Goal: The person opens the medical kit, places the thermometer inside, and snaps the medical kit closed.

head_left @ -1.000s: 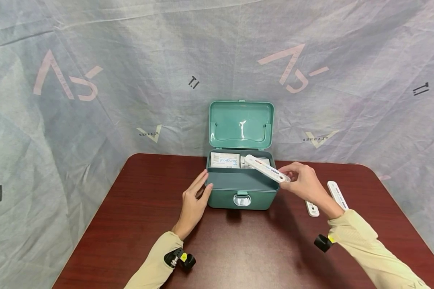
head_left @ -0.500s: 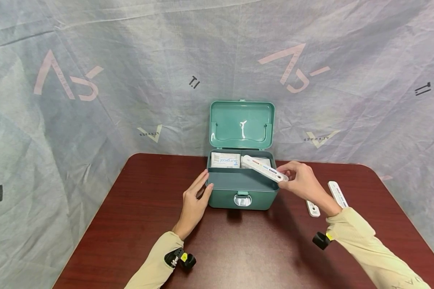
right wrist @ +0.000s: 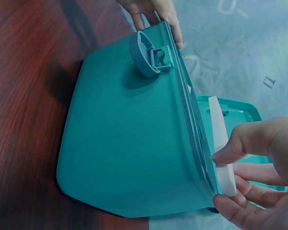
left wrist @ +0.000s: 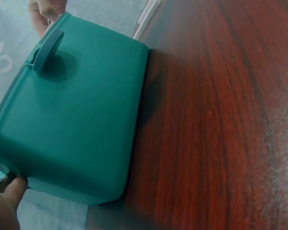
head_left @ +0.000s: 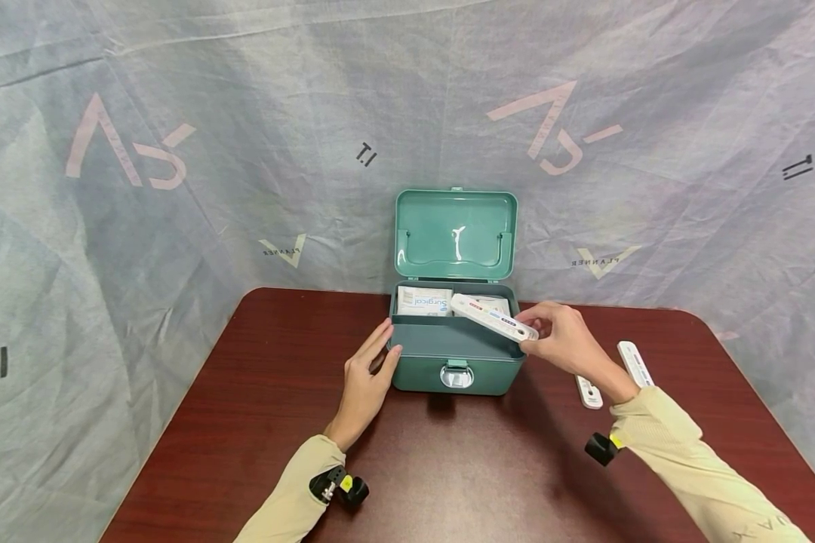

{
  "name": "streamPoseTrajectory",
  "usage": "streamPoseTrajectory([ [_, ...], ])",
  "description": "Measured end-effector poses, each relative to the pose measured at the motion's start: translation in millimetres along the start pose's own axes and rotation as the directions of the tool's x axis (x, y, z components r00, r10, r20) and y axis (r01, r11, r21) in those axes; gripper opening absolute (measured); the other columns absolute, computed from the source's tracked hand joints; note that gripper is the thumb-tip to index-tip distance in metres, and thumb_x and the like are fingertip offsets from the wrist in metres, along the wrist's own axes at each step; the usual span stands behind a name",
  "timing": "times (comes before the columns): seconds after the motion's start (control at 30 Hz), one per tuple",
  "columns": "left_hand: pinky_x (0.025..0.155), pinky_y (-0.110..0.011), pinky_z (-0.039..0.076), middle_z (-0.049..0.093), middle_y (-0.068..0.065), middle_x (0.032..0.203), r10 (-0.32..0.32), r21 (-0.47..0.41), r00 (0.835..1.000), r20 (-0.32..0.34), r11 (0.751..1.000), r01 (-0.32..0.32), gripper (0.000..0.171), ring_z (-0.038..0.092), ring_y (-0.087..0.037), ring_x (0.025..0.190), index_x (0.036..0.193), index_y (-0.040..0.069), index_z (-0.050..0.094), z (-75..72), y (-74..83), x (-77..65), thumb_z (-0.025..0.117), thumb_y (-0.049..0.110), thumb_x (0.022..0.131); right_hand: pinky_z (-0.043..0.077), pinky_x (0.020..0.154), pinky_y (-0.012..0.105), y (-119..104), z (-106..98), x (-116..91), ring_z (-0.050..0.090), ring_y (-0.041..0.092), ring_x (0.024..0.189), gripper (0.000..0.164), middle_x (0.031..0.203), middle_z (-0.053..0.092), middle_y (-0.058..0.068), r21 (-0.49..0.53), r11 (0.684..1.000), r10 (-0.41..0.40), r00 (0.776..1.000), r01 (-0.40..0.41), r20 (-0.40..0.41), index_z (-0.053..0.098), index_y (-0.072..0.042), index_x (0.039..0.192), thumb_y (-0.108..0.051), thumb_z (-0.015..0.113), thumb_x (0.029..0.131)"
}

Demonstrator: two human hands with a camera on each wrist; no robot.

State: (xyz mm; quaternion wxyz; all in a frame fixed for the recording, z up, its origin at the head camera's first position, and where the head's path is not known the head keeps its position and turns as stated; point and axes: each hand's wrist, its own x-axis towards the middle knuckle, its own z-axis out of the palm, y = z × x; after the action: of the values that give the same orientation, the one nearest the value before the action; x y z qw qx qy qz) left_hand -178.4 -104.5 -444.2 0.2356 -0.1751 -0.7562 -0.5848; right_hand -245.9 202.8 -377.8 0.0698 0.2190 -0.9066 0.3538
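A green storage box (head_left: 417,375) stands with its lid (head_left: 455,226) raised at the back. My right hand (head_left: 562,339) pinches one end of a long, flat white stick with coloured print (head_left: 492,318). The stick slants over the box's right part, its far end above the rear compartment. In the right wrist view, thumb and fingers grip the stick (right wrist: 218,122) close to the box rim. My left hand (head_left: 367,381) touches the box's left side, its fingers fairly straight. In the rear compartments lie a white packet marked "Surgical" (head_left: 424,302) and another white packet, partly covered by the stick.
Two similar white sticks lie on the red-brown table (head_left: 278,400) at right: one (head_left: 588,394) is partly hidden by my right wrist, the other (head_left: 635,364) lies beyond it. A grey printed cloth (head_left: 312,113) hangs behind the table. The box has a front latch (head_left: 456,375).
My right hand has shifted slightly left, and the white stick with it, its far end now a little lower and further left. The left hand stays against the box.
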Motion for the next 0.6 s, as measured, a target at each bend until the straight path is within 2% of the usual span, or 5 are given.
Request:
streamPoseTrajectory([
  [0.23,0.093,-0.055,0.042,0.044,-0.025,0.139,-0.018,0.008,1.000,0.007,1.000,0.018,0.040,0.043,-0.037,0.128,0.131,-0.012,0.048,-0.3,0.0,-0.4,0.056,0.000,0.094,0.046,0.060,0.026,-1.4,0.2,1.9,0.056,0.023,0.071,0.029,0.083,0.059,0.008,-0.012,1.000,-0.005,1.000,0.005,0.026,0.071,0.000,0.097,0.002,0.073,0.068],
  [0.47,0.091,-0.055,0.043,0.045,-0.025,0.138,0.013,0.005,1.000,-0.006,1.000,-0.013,0.040,0.043,-0.038,0.127,0.130,-0.012,0.049,-0.1,0.3,0.1,0.057,0.001,0.093,0.046,0.060,0.026,-1.6,0.3,5.0,0.055,0.022,0.073,0.029,0.083,0.059,0.007,-0.022,0.999,-0.029,0.999,0.030,0.033,0.072,0.000,0.096,0.002,0.073,0.068],
  [0.6,0.092,-0.052,0.044,0.045,-0.024,0.139,0.010,0.008,1.000,-0.007,1.000,-0.010,0.040,0.044,-0.037,0.127,0.130,-0.011,0.049,0.0,0.4,-0.1,0.057,0.001,0.094,0.047,0.061,0.027,-2.3,0.1,6.8,0.055,0.021,0.073,0.029,0.082,0.058,0.007,-0.032,0.998,-0.045,0.998,0.046,0.044,0.072,0.000,0.097,0.002,0.072,0.068],
])
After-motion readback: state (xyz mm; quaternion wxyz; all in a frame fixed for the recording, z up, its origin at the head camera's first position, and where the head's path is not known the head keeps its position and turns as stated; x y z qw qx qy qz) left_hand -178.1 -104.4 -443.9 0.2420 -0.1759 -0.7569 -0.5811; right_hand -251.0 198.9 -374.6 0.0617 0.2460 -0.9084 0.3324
